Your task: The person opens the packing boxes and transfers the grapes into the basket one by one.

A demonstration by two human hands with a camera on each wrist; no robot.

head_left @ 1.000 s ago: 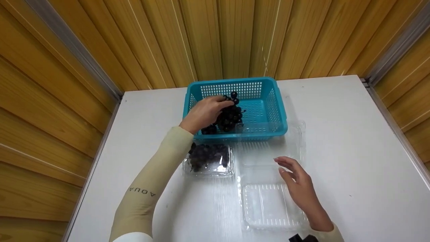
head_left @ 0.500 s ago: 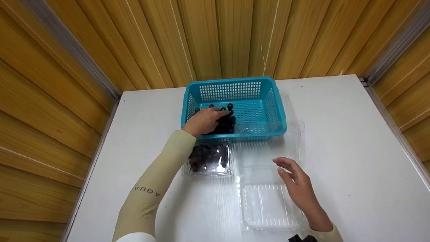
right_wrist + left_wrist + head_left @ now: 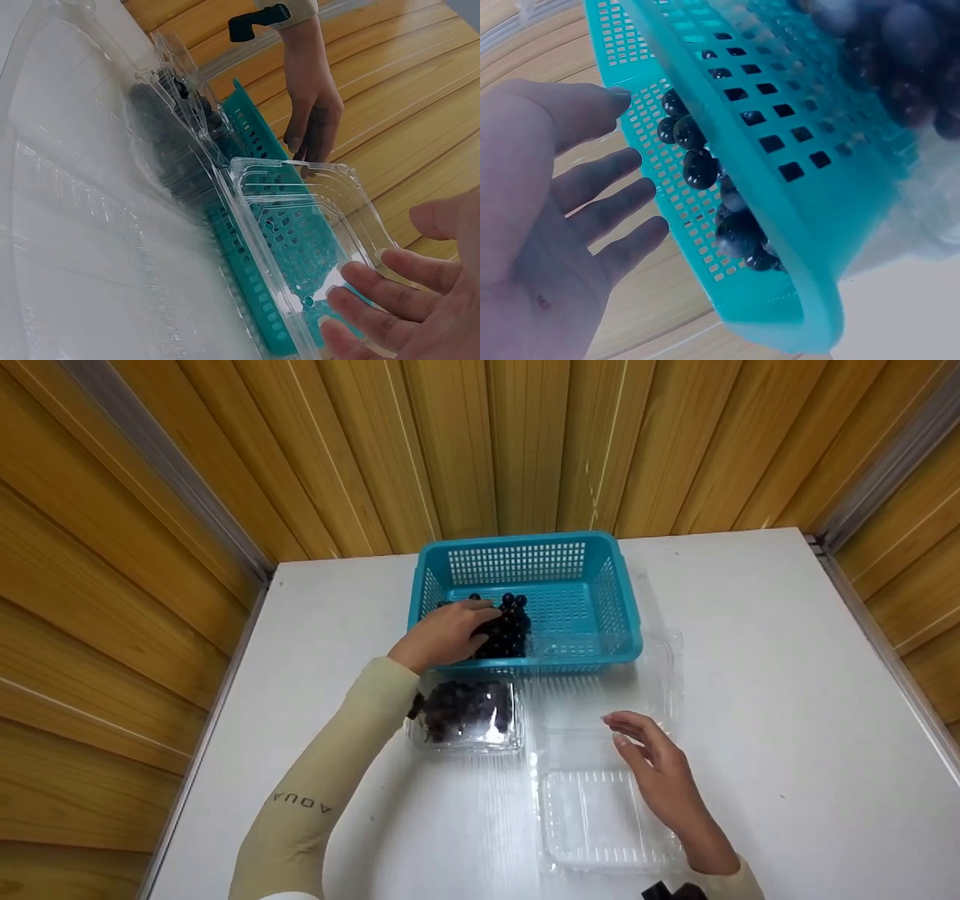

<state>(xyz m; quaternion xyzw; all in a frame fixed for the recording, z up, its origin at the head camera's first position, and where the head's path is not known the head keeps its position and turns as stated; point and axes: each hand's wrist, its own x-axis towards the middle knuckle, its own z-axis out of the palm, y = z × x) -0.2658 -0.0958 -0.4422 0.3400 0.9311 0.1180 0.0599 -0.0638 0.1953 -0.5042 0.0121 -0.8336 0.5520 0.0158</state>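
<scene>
Grapes sit in the near left of the basket

The dark grapes (image 3: 515,630) lie low in the teal basket (image 3: 517,540); their visible part runs from its near rim toward its middle. The left hand (image 3: 442,636) hides the rest, so their full long axis cannot be told. That hand's fingers are extended over them, contact unclear; the right hand (image 3: 664,772), well apart, is loosely bent above the open container (image 3: 592,817), holding nothing. The basket stretches left to right, with room along its right side. A grape-filled pack (image 3: 469,712) stands just left of the container; the desk (image 3: 765,675) extends right.
</scene>
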